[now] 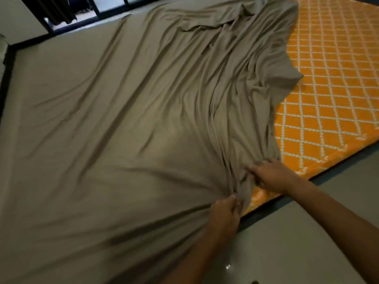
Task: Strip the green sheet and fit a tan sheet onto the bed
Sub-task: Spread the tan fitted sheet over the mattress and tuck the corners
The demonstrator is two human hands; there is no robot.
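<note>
- The bed fills most of the view, its mattress cover orange with a white lattice pattern, bare along the right side and at the near right corner.
- The tan sheet lies over the rest of the bed, flat toward the left and far edges, and drawn into long folds that run from the far end of the bed down to a bunched point at the near right edge.
- A grey, glossy floor lies right of the bed and below it in the view; a dark bed frame edge runs between floor and mattress.
- Beyond the far end of the bed a dark-framed window or door stands, with a dark curtain at its left; details there are blurred.
- Both forearms reach in from the lower right, across the floor, to the near right edge of the bed.
- The right hand sits at the bed's edge, fingers curled and pinching a gather of the tan sheet, just where cloth meets the orange cover.
- The left hand is nearer and lower, at the mattress edge, fingers closed around a bunch of the same sheet; the folds converge between the two hands.
</note>
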